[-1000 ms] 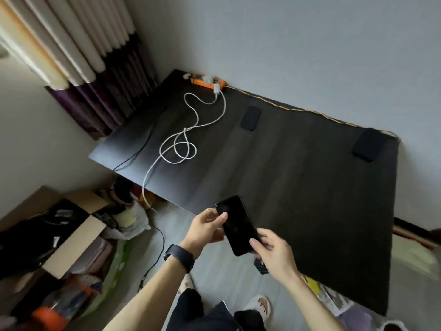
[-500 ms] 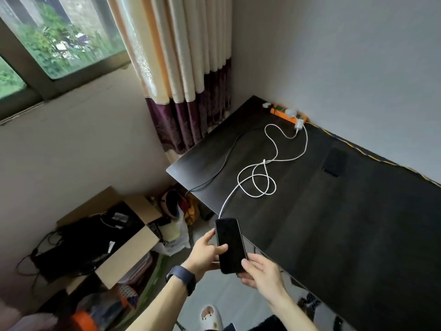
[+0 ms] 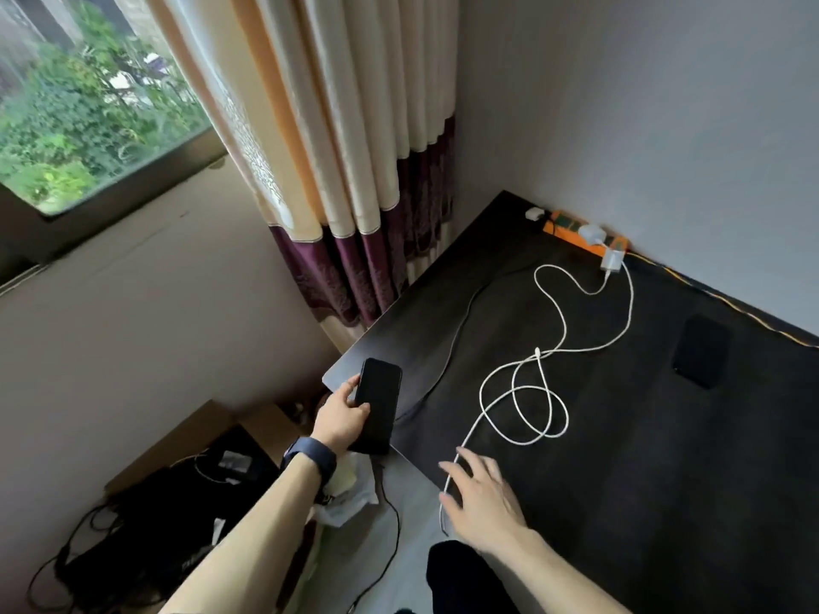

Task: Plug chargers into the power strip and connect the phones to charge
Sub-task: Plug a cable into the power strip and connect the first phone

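Observation:
My left hand (image 3: 340, 416) grips a black phone (image 3: 377, 405) at the near left corner of the dark table (image 3: 620, 458). My right hand (image 3: 483, 494) hovers with fingers spread at the table's front edge, right by the white cable (image 3: 523, 383) where it drops over the edge. The cable loops across the table to a white charger (image 3: 613, 260) plugged into the orange power strip (image 3: 585, 234) at the far wall. A second black phone (image 3: 700, 350) lies flat on the table to the right.
A black cable (image 3: 456, 334) runs along the table's left part. A curtain (image 3: 337, 170) hangs by the table's left side. Below on the floor sit an open cardboard box (image 3: 195, 440) with dark cables and a white bag (image 3: 350, 494).
My right hand let go of the phone and moved right toward the white cable at the table edge. My left hand alone now holds the phone. The view moved closer to the table corner.

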Tool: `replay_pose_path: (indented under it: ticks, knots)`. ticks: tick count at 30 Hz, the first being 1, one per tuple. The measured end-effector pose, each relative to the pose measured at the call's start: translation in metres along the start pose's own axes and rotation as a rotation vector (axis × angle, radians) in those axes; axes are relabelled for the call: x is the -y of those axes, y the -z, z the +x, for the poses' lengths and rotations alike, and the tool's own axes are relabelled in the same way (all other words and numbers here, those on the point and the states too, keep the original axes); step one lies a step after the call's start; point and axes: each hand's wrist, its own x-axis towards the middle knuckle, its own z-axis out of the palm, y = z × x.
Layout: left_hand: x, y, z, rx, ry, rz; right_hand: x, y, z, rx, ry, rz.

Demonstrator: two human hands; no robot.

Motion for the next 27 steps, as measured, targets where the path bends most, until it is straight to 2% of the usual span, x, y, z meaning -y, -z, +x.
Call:
replay_pose_path:
  ticks: [6, 10, 16, 21, 24, 27]
  knots:
    - [-0.020, 0.004, 0.060, 0.014, -0.015, 0.235, -0.012, -0.005, 0.038, 0.084, 0.041, -0.173]
    - [-0.017, -0.001, 0.092, 0.048, -0.013, 0.268, -0.035, -0.011, 0.028, -0.069, -0.062, -0.145]
    - [-0.012, -0.012, 0.114, 0.066, -0.043, 0.355, -0.075, -0.006, -0.006, -0.223, -0.314, -0.100]
    - [-0.012, -0.027, 0.106, 0.075, -0.098, 0.562, -0.116, 0.003, -0.030, -0.253, -0.648, -0.042]
    - [-0.013, -0.037, 0.104, 0.095, -0.134, 0.723, -0.127, 0.010, -0.043, -0.173, -0.820, -0.134]
    - [-0.017, -0.045, 0.100, 0.105, -0.127, 0.798, -0.124, 0.018, -0.045, -0.124, -0.850, -0.114]
